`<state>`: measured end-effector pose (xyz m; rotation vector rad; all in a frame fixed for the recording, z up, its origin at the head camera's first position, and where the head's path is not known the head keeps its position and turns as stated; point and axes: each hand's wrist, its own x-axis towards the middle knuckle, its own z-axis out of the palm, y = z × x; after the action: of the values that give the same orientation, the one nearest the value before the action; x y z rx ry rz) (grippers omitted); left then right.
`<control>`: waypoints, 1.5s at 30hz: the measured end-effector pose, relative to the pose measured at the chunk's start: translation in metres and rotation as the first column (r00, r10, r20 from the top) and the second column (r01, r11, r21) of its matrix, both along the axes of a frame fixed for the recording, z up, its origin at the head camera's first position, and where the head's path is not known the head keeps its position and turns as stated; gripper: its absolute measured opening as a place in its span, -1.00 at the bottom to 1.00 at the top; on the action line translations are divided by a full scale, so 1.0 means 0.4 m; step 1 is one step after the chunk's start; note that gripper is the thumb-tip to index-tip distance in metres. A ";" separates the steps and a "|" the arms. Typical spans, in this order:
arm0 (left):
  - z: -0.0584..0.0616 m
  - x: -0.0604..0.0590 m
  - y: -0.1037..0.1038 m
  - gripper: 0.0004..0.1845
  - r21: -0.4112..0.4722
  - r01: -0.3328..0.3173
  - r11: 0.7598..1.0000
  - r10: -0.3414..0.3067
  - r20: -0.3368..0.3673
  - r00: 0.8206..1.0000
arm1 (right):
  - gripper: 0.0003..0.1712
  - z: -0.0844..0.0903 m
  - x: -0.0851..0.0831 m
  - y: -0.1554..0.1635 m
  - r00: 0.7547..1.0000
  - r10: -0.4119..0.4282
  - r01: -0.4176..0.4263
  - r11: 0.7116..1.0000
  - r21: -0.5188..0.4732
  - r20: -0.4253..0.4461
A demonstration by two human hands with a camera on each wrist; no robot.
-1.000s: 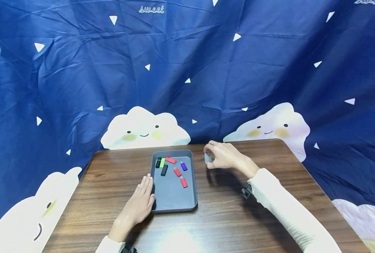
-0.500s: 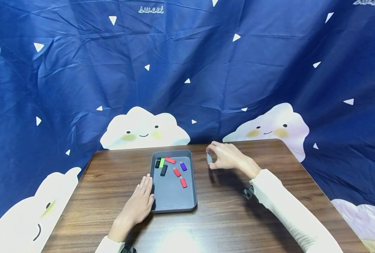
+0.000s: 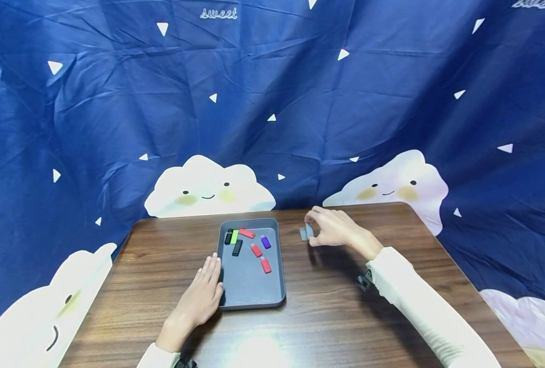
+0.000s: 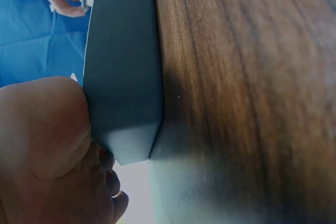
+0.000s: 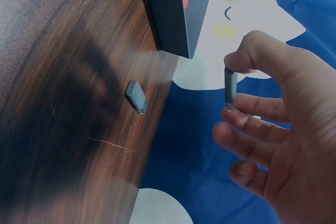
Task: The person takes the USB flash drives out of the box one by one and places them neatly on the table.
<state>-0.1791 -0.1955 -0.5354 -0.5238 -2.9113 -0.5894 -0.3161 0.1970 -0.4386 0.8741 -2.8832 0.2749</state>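
A small grey piece (image 5: 230, 86) is pinched between thumb and forefinger of the right hand (image 3: 334, 228), held above the wooden table (image 3: 346, 317) at about three o'clock from the grey tray (image 3: 249, 299). A second grey piece (image 5: 136, 96) lies on the table below — apart from the fingers, near the tray's far corner. The left hand (image 3: 200, 297) lies flat, fingers straight, against the tray's nine-o'clock edge. In the tray lie red (image 3: 265, 265), purple (image 3: 265, 241), green (image 3: 234, 236) and black (image 3: 237, 247) sticks.

A dark blue curtain (image 3: 272, 102) with smiling clouds hangs behind the wooden table (image 3: 327, 317).
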 end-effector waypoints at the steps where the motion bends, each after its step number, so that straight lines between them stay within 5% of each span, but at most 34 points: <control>1: -0.004 -0.002 -0.001 -0.36 -0.002 0.002 1.000 -0.002 -0.010 1.000 | -0.45 -0.001 0.000 0.002 1.000 0.000 0.000 1.000 -0.003 0.006; 12: 0.008 -0.003 0.004 -0.34 -0.052 -0.021 0.998 0.023 0.043 0.999 | -0.41 -0.010 -0.004 0.021 0.999 -0.015 0.015 1.000 -0.003 0.036; 45: 0.005 -0.003 0.002 -0.34 -0.043 -0.024 0.999 0.026 0.050 0.998 | -0.43 -0.054 -0.032 0.042 0.996 -0.060 0.061 0.998 -0.014 0.060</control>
<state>-0.1803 -0.1945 -0.5334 -0.4840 -2.9793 -0.5465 -0.3288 0.2138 -0.4600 0.7872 -2.9518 0.3222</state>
